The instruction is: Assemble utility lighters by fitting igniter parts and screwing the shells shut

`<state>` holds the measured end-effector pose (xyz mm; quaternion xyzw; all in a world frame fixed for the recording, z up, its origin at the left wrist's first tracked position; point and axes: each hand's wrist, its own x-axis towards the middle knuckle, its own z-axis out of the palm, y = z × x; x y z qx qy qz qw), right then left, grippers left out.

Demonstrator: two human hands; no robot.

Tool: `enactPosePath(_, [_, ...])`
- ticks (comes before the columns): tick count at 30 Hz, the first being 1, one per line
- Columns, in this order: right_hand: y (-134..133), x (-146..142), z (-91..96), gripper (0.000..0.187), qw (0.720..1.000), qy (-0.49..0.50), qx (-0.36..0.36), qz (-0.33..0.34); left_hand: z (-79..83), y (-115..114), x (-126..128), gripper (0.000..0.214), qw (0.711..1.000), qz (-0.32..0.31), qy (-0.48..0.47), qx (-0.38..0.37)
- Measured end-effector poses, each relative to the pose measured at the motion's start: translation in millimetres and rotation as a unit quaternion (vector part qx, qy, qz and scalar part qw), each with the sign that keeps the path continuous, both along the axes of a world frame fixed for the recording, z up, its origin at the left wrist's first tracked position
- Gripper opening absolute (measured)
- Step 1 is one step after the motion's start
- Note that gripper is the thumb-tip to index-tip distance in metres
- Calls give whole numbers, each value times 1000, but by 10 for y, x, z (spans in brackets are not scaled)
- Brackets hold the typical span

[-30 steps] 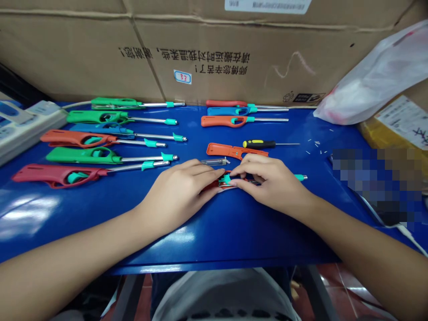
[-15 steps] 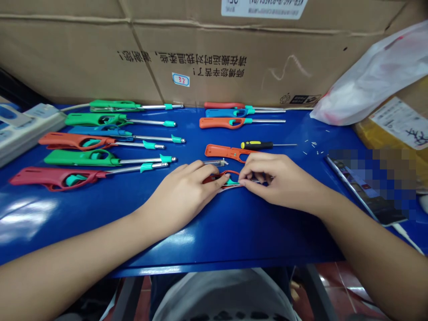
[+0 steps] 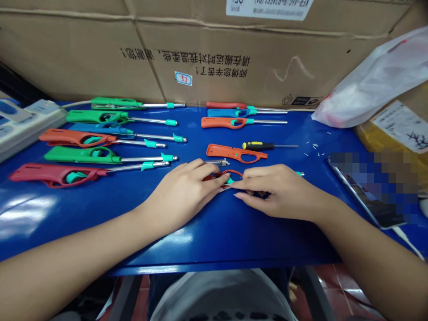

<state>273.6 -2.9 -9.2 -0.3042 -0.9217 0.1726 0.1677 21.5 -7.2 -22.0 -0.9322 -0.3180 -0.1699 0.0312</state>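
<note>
A red gas lighter [image 3: 238, 173] with an opened handle lies on the blue table, mostly covered by my hands. My left hand [image 3: 192, 194] is closed over its handle end, the thumb beside the green trigger [image 3: 230, 181]. My right hand [image 3: 281, 191] lies over the barrel side. Its forefinger touches the lighter by the trigger, and its thumb is a little apart. The barrel's green tip [image 3: 301, 174] shows past my right knuckles. Just behind my left fingers lies a clear tank [image 3: 219, 162]. An orange handle shell [image 3: 220, 151] is farther back, beside a yellow-and-black screwdriver [image 3: 258, 145].
Several lighters, including a crimson one [image 3: 56, 174], lie in a row at left. Others, including an orange lighter [image 3: 227, 122], lie at the back. A power strip [image 3: 36, 120], phone [image 3: 363, 191], plastic bag [image 3: 371, 80] and large carton [image 3: 100, 49] border the table [image 3: 214, 240].
My right hand has shifted slightly left and nearer to me, its pinch loosening as the forefinger reaches toward the trigger. The orange shell's loop is uncovered. My left hand stays put.
</note>
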Motion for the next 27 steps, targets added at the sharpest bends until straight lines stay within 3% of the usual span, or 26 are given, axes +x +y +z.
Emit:
enactPosePath(13, [-25,-18,42,28,994,-107,25,25,6,-4,-8,33,1000,5,3,-10])
enactPosePath(27, [-31,-15,43,26,996,-82,-12,16,20,-17,-3,33,1000,2,11,-6])
